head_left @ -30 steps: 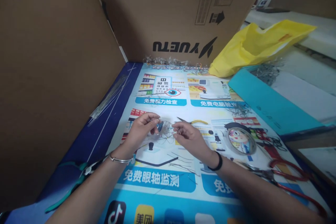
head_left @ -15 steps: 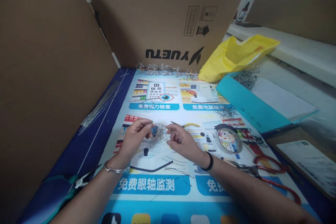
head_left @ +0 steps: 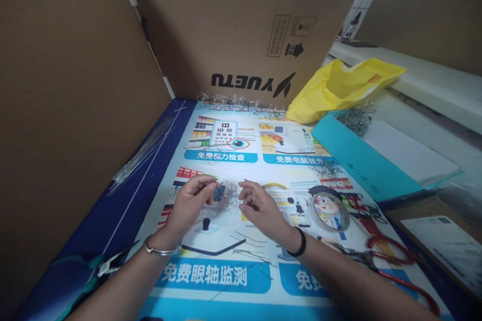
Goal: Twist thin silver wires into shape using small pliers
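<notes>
Between my hands is a small bent-wire shape (head_left: 231, 195), thin and silvery, its exact form blurred. My left hand (head_left: 192, 203) pinches its left side between thumb and fingers. On the right, my right hand (head_left: 265, 213) is half curled with thumb and fingertips parted, close to the wire's right edge; no firm grip shows there. Several loose wire pieces (head_left: 244, 252) lie on the printed mat (head_left: 211, 306) below the hands. A small tangle of wire (head_left: 328, 167) rests farther up on the right.
Straight wires (head_left: 143, 153) lie along the left. Green-handled pliers (head_left: 92, 276) are by my left forearm, red-handled scissors (head_left: 372, 261) and a tape roll (head_left: 330, 211) at right. A yellow bag (head_left: 335, 90), a teal folder (head_left: 361, 160) and cardboard walls (head_left: 226, 20) stand behind.
My right fingers have parted from the wire, which they touched before. My left hand still holds it. The whole view has shifted slightly.
</notes>
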`<state>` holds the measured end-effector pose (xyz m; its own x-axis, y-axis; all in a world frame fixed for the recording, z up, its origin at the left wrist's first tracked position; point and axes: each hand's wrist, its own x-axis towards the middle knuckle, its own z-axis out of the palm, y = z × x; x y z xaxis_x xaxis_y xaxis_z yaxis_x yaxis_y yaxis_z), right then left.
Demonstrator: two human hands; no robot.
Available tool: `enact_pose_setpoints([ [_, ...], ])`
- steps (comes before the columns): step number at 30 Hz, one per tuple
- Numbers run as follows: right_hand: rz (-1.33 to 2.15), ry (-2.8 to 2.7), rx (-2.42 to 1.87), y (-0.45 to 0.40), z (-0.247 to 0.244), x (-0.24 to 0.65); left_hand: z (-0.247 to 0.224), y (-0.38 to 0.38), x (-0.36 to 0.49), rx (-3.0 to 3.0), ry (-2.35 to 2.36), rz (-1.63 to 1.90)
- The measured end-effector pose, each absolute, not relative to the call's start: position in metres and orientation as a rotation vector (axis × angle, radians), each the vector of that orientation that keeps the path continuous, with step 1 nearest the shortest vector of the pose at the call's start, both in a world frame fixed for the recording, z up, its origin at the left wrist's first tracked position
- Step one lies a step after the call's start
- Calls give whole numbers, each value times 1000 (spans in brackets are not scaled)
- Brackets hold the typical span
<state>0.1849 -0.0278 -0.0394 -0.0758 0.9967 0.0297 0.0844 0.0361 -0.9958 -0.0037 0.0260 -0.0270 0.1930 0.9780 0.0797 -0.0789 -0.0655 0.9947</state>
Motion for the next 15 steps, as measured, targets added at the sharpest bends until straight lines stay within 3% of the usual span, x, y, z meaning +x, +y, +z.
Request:
enact_pose_setpoints([
  [15, 1127, -1418, -1257, -26, -34, 188, -31, 24, -6, 1247, 866, 1048],
])
